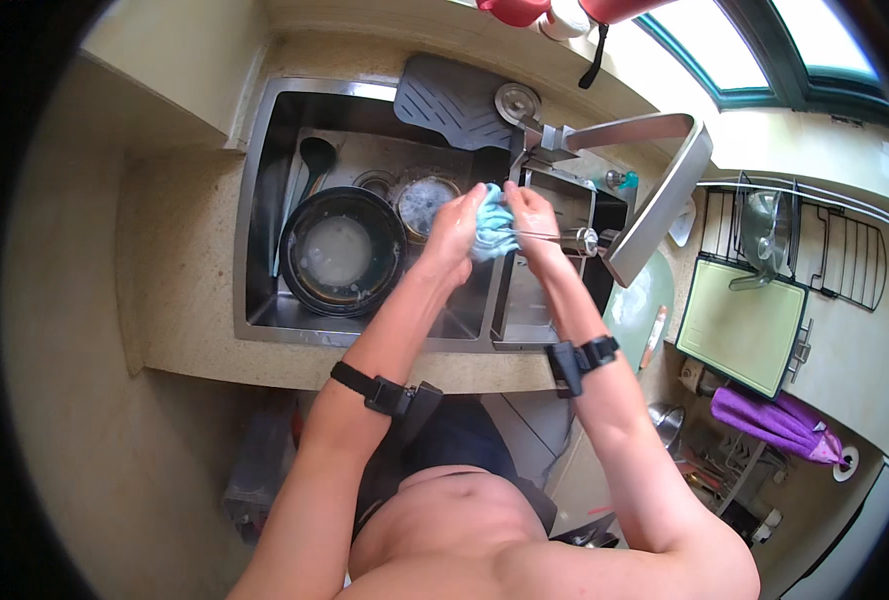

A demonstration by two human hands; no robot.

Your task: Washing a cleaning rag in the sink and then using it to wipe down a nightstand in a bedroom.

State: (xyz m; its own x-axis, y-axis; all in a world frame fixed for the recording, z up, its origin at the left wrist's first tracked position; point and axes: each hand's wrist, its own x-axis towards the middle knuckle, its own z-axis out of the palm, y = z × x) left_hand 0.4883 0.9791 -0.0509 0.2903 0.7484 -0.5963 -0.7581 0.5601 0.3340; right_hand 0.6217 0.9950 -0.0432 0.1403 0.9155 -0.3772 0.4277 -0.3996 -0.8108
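Note:
A light blue cloth [495,225] is bunched between my two hands, over the right part of the sink [444,345]. My left hand [455,229] grips its left side, and my right hand [536,217] holds its right side. Beside my right hand the metal spout head [587,241] of the faucet [662,202] points at the cloth, with a thin stream of water. In the sink, left of my hands, stands a dark pan [339,255] with cloudy liquid. A bowl of suds [425,202] lies partly behind my left hand. A black ladle [317,156] leans at the back left.
A grey slotted mat [452,101] lies over the sink's back edge, with a metal drain strainer [517,103] beside it. Metal trays [538,296] sit in the right basin. To the right are a green cutting board [744,322], a wire rack [849,251] and a purple towel [771,424].

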